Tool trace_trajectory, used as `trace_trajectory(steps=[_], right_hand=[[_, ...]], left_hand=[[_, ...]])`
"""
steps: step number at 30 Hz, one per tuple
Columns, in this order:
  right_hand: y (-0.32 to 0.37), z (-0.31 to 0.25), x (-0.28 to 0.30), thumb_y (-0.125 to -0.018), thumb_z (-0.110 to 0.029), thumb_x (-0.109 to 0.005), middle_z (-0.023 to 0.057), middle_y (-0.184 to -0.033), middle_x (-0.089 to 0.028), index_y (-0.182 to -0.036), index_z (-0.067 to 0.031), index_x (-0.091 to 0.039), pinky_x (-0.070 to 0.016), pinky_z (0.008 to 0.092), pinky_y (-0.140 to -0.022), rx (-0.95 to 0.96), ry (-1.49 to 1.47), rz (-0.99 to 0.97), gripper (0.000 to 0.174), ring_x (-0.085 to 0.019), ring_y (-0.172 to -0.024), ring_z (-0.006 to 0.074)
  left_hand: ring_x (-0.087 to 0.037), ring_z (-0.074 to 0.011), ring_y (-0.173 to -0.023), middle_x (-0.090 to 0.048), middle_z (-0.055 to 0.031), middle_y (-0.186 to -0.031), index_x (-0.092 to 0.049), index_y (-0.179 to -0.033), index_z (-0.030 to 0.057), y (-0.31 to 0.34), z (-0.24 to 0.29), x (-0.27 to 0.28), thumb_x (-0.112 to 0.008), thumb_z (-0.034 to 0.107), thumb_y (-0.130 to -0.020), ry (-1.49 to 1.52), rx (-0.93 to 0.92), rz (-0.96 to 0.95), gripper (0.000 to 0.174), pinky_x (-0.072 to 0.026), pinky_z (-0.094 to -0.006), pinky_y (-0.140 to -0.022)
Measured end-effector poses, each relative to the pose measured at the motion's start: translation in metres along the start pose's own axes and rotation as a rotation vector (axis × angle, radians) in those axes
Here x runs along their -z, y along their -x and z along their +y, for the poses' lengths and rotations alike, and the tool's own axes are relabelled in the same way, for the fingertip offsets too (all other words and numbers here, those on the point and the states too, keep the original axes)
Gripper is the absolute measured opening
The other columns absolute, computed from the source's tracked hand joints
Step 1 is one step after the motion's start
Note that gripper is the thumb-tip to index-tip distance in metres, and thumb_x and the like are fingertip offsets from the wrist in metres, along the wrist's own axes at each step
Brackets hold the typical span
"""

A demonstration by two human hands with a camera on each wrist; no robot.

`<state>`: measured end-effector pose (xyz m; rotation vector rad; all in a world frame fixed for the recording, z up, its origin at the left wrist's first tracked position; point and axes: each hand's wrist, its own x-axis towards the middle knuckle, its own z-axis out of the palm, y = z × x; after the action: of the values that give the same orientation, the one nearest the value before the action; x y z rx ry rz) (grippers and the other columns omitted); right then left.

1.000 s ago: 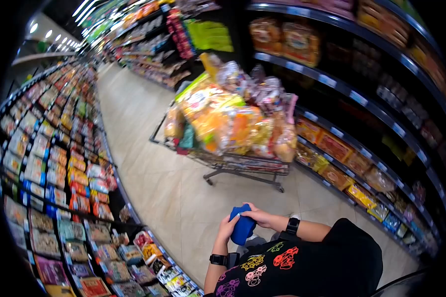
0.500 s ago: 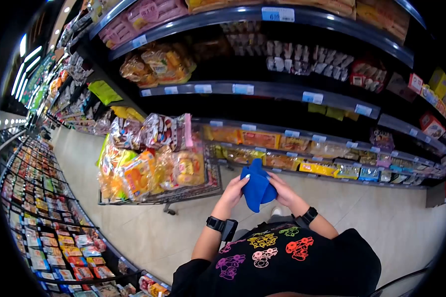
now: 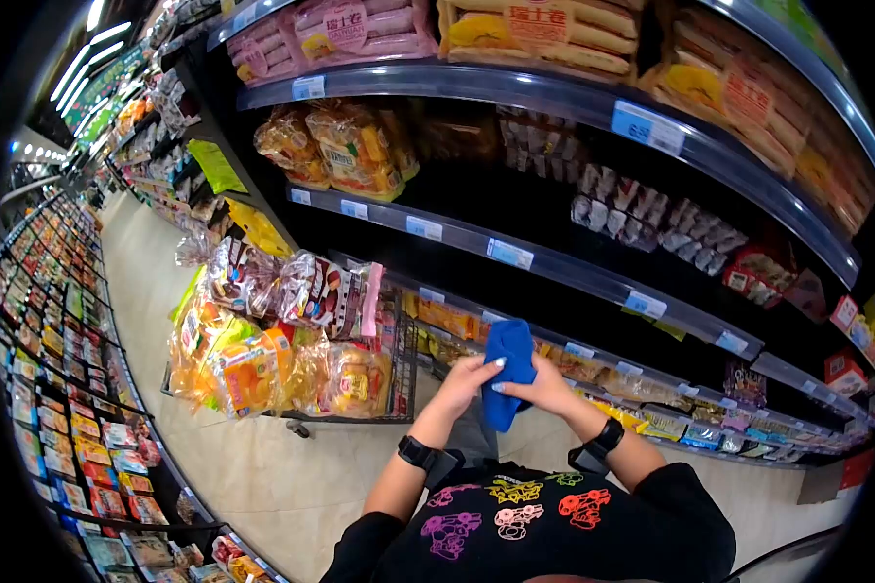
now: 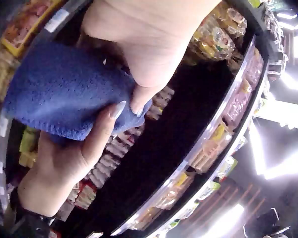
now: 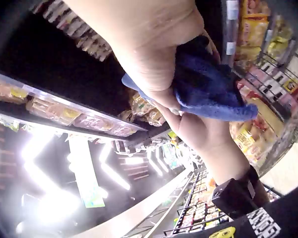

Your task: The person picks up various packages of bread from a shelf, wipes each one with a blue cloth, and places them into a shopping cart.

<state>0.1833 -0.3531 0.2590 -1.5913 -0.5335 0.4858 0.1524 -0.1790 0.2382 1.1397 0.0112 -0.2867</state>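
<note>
A folded blue cloth [image 3: 509, 374] is held between both hands in front of the torso, its long shape pointing up and away. The left hand [image 3: 465, 383] grips its left side, thumb on top. From the other side the right hand [image 3: 546, 385] pinches it, thumb also across the top. In the left wrist view the cloth [image 4: 69, 94] spreads between the left hand [image 4: 144, 39] and the right hand [image 4: 64, 163]. The right wrist view shows the cloth [image 5: 208, 89] hanging below the right hand [image 5: 154, 54], with the left hand [image 5: 203, 134] beyond it.
A cart [image 3: 399, 374] piled with packaged bread [image 3: 253, 369] stands at the left. Shelves with packaged goods and price labels [image 3: 510, 254] run across the front and right. Another long display [image 3: 78, 428] lines the far left, beyond a strip of tiled floor [image 3: 136, 262].
The view has turned toward the right-hand shelves, so the cart sits further left. The cloth, spread wider half a second ago, is now narrower and longer; both hands still hold it.
</note>
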Motion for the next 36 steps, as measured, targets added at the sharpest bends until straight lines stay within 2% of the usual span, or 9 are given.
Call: trace_trajectory(steps=[5, 6, 9, 13, 17, 22, 26, 31, 36], right_hand=[[-0.1, -0.044, 0.028, -0.072, -0.015, -0.071, 0.0064, -0.099, -0.061, -0.111, -0.0004, -0.053, -0.0462, 0.03, -0.083, 0.105, 0.174, 0.1, 0.045, -0.057, -0.091, 0.0135], [-0.125, -0.044, 0.037, -0.073, -0.015, -0.07, 0.0068, -0.099, -0.061, -0.109, 0.0002, -0.055, -0.0463, 0.0294, -0.082, 0.127, 0.241, 0.108, 0.042, -0.058, -0.09, 0.0136], [-0.192, -0.078, 0.042, -0.071, -0.015, -0.071, 0.0096, -0.098, -0.063, -0.109, 0.0014, -0.055, -0.0469, 0.0313, -0.081, 0.194, 0.09, 0.07, 0.044, -0.06, -0.088, 0.0172], [-0.271, -0.101, 0.031, -0.07, -0.016, -0.073, 0.0115, -0.115, -0.052, -0.112, 0.0024, -0.053, -0.0456, 0.034, -0.084, 0.307, 0.102, 0.003, 0.05, -0.055, -0.099, 0.0208], [-0.32, -0.082, 0.001, -0.07, -0.019, -0.073, 0.0141, -0.128, -0.04, -0.113, 0.0014, -0.054, -0.0365, 0.0367, -0.096, 0.331, 0.129, -0.015, 0.052, -0.043, -0.116, 0.0265], [-0.34, -0.079, -0.016, -0.067, -0.02, -0.074, 0.0162, -0.136, -0.031, -0.11, 0.0008, -0.058, -0.0327, 0.0405, -0.1, 0.386, 0.268, -0.013, 0.05, -0.035, -0.124, 0.0301], [-0.343, -0.08, -0.019, -0.067, -0.02, -0.075, 0.0173, -0.138, -0.028, -0.107, -0.0011, -0.06, -0.0336, 0.0402, -0.099, 0.432, 0.405, -0.044, 0.047, -0.036, -0.123, 0.0308], [-0.344, -0.084, -0.022, -0.067, -0.017, -0.074, 0.017, -0.14, -0.027, -0.104, -0.0038, -0.062, -0.0334, 0.0396, -0.1, 0.415, 0.42, -0.072, 0.041, -0.036, -0.124, 0.029], [-0.343, -0.079, -0.025, -0.068, -0.018, -0.075, 0.0178, -0.141, -0.025, -0.104, -0.0056, -0.063, -0.0316, 0.0405, -0.101, 0.343, 0.408, -0.088, 0.04, -0.027, -0.13, 0.0295]], left_hand=[[-0.055, -0.0077, -0.081, -0.063, -0.0015, -0.09, -0.062, -0.102, -0.0001, -0.078, 0.063, 0.049, -0.054, 0.02, -0.089, -0.122, -0.198, 0.026, 0.025, -0.0441, -0.0222, -0.075], [-0.055, -0.0076, -0.08, -0.063, -0.0017, -0.089, -0.062, -0.103, 0.0006, -0.096, 0.07, 0.064, -0.053, 0.019, -0.09, -0.163, -0.358, 0.072, 0.025, -0.0444, -0.0219, -0.073], [-0.057, -0.0111, -0.079, -0.063, -0.0051, -0.088, -0.06, -0.1, 0.0029, -0.119, 0.125, 0.098, -0.044, 0.029, -0.093, -0.01, -0.422, 0.322, 0.032, -0.0446, -0.0226, -0.071], [-0.056, -0.0157, -0.089, -0.059, -0.0063, -0.098, -0.052, -0.106, 0.005, -0.145, 0.166, 0.163, -0.037, 0.036, -0.094, -0.081, -0.697, 0.713, 0.037, -0.0432, -0.0276, -0.074], [-0.052, -0.0162, -0.098, -0.054, -0.0052, -0.105, -0.049, -0.109, 0.0068, -0.169, 0.196, 0.213, -0.035, 0.037, -0.095, -0.151, -0.815, 0.897, 0.036, -0.0391, -0.0307, -0.083], [-0.048, -0.0189, -0.108, -0.051, -0.01, -0.114, -0.045, -0.118, 0.0035, -0.202, 0.217, 0.263, -0.034, 0.031, -0.095, -0.448, -0.849, 1.076, 0.037, -0.0364, -0.0303, -0.089], [-0.041, -0.0345, -0.115, -0.041, -0.0221, -0.123, -0.041, -0.122, -0.0046, -0.208, 0.231, 0.257, -0.038, 0.016, -0.091, -0.697, -0.81, 1.143, 0.037, -0.0299, -0.0364, -0.099], [-0.041, -0.0363, -0.11, -0.041, -0.0223, -0.115, -0.041, -0.123, -0.0038, -0.22, 0.23, 0.278, -0.042, 0.017, -0.09, -0.852, -0.89, 1.183, 0.04, -0.0298, -0.0386, -0.098], [-0.039, -0.0373, -0.112, -0.037, -0.0239, -0.118, -0.041, -0.125, -0.0022, -0.23, 0.225, 0.277, -0.043, 0.019, -0.089, -0.836, -0.877, 1.188, 0.042, -0.0298, -0.0398, -0.098]])
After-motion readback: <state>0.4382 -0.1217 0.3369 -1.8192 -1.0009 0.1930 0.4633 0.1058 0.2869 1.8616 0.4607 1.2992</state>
